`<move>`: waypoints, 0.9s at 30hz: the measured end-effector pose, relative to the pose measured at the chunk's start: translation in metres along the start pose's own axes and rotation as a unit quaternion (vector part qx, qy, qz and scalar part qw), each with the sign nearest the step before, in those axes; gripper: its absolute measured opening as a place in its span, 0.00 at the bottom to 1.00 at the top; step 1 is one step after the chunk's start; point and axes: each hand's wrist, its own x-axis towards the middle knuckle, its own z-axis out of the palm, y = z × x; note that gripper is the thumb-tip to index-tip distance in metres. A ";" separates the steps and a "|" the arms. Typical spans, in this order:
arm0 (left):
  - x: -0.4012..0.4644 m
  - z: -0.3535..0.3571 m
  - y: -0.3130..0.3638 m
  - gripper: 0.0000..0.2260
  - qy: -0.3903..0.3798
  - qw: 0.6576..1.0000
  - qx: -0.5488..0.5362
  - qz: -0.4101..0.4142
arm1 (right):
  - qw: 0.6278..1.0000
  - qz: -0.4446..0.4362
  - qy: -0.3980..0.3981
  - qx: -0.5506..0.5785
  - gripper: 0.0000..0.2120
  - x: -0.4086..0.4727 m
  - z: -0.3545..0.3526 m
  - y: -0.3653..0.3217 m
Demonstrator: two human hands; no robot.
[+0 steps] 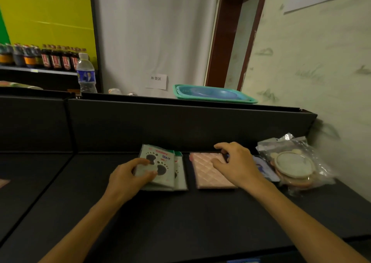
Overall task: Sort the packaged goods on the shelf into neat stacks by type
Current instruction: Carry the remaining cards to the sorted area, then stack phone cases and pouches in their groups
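Now the left hand (128, 177) grips flat glossy paw-print packets (160, 168), right hand (236, 164) curled on the quilted pink packet (210, 174).

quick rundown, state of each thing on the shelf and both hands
paw-print packets: stacked flat, slightly fanned
pink quilted packets: flat stack
round mirrors in plastic bags: loose heap at right
left hand: grips paw-print packets
right hand: fingers curled on pink quilted packets
water bottle: upright, capped
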 end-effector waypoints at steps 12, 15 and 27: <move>-0.073 -0.050 -0.015 0.24 0.153 0.915 0.372 0.041 | 0.977 -0.215 -0.011 0.006 0.24 0.008 0.029 -0.072; -0.103 -0.073 -0.027 0.24 0.163 0.898 0.409 0.004 | 0.966 -0.255 -0.032 0.013 0.25 -0.004 0.051 -0.106; -0.201 -0.203 -0.084 0.20 0.221 0.881 0.415 -0.053 | 0.937 -0.342 -0.064 0.034 0.25 -0.037 0.107 -0.268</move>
